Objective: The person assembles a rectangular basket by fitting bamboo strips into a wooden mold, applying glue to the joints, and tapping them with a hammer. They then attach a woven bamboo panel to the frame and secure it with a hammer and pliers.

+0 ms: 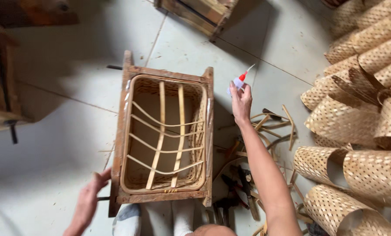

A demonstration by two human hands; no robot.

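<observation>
**Glue bottle up, frame steadied**

My left hand (87,202) braces the brown wooden frame (165,135) holding the woven rattan basket (164,131) on the floor. Beyond, my right hand (241,101) clasps a small red-tipped glue bottle (239,81). Next comes careful aiming, I'd say.

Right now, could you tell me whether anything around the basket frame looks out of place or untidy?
Bamboo offcuts and hand tools lie scattered on the tiled floor right of the wooden frame. Otherwise nothing looks odd: the left hand steadies the frame's corner, and the right hand holds a small glue bottle.
</observation>
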